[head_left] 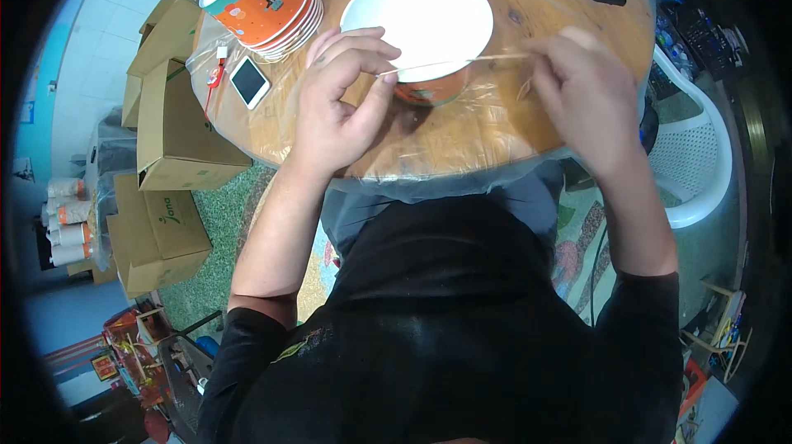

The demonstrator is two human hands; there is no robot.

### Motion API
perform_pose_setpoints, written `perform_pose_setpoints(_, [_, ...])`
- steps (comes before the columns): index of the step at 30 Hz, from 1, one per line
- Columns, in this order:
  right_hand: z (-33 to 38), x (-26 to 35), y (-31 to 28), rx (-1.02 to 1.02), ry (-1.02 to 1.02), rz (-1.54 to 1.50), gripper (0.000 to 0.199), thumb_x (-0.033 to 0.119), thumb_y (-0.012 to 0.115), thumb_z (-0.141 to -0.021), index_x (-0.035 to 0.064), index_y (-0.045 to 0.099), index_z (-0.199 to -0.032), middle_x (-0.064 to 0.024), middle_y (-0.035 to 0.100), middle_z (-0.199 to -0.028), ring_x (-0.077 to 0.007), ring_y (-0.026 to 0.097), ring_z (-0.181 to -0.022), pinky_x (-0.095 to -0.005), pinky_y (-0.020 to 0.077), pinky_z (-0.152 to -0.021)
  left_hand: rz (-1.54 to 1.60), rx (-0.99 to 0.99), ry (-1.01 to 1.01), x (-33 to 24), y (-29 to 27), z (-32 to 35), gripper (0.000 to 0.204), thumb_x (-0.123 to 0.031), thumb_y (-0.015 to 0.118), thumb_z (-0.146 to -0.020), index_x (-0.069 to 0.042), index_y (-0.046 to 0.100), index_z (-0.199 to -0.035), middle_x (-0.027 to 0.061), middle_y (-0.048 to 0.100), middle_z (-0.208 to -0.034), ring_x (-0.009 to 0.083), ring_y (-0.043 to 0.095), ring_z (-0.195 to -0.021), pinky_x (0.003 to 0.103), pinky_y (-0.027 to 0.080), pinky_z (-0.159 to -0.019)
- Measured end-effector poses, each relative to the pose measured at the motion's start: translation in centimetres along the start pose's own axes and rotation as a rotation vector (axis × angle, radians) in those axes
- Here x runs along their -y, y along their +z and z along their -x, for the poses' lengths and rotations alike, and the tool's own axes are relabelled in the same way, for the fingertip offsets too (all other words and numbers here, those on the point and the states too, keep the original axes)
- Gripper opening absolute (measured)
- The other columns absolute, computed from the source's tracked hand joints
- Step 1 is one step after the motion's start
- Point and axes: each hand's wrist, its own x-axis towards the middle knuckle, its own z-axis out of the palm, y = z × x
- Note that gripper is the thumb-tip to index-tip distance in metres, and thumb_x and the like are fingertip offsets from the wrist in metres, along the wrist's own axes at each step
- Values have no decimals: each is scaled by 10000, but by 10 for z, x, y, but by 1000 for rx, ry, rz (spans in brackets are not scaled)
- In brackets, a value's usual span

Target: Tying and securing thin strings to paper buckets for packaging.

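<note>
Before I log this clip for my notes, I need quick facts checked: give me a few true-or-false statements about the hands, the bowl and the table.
1. Both hands hold one thin pale strand stretched across the bowl. True: the left hand and right hand pinch the strand over the white-lidded orange bowl.
2. A white phone lies right of the bowl. False: the phone lies to its left.
3. The round wooden table is covered with clear plastic film. True.
4. The bowl has no lid. False: a white lid covers it.
5. Cardboard boxes stand on the floor to the left. True.
</note>
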Motion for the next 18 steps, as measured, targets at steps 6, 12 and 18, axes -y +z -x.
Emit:
perform_pose_setpoints(6, [-15, -29, -2, -166, 100, -71, 146, 116, 774, -1006, 48, 828, -1124, -103, 754, -936, -259, 724, -797, -375, 580, -751, 455, -27, -81, 37, -20, 5, 83, -82, 774, -963, -42, 752, -1033, 135, 764, -1374, 345, 573, -1499, 522, 376, -1286])
perform_pose_setpoints(12, [-14, -21, 8, 66, 527, -701, 229, 224, 718, -1119, 9, 797, -1134, -22, 784, -928, -67, 669, -673, -262, 549, -621, 355, -248, -252, 29, -10, 18, 807, -203, 840, -950, 27, 422, -1601, 208, 525, -1606, 321, 525, -1511, 497, 382, -1299])
perform_pose_setpoints(18, [-21, -17, 5, 169, 501, -1203, 243, 244, 681, -1149, 24, 758, -1218, -24, 783, -946, -26, 660, -674, -191, 566, -605, 181, -161, -386, 4, 7, 28, 873, -216, 876, -935, 28, 397, -1624, 232, 528, -1560, 330, 571, -1453, 484, 486, -1229])
